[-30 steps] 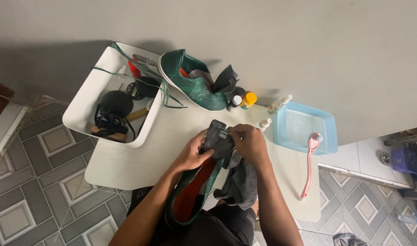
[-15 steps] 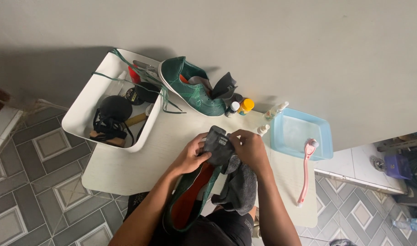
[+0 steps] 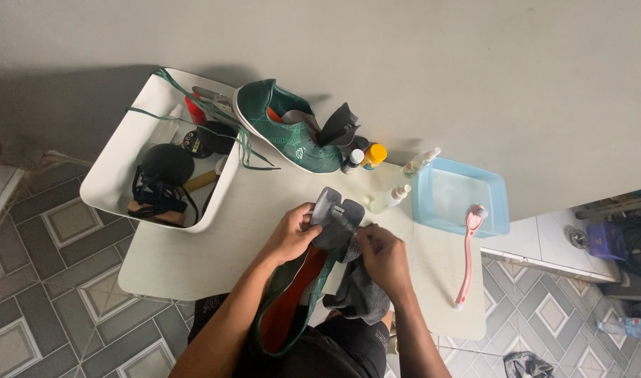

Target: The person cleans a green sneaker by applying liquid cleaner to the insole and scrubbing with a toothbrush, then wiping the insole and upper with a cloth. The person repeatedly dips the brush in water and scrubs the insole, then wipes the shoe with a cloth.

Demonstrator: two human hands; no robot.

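Two green shoes show: one (image 3: 285, 129) lies by the white bin (image 3: 117, 175), the other (image 3: 292, 294) rests at the table's (image 3: 194, 259) near edge. The left hand (image 3: 292, 234) grips its grey tongue (image 3: 334, 217); the right hand (image 3: 383, 255) is clenched on a dark cloth (image 3: 362, 294).

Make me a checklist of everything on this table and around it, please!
Surface: white table, pushed against a grey wall.
Job's things: green shoe with an orange lining, toe toward the person's lap, its grey tongue pulled up; grey cloth beside it.
Clutter: second green shoe; white bin of brushes and tins; small bottles; blue tray; pink brush.
Hands: left hand grips the shoe by its tongue; right hand works at the tongue with the cloth under it.
Cables: nothing seen; only green laces draped over the bin.
Surroundings: patterned tile floor; hose at the right edge.
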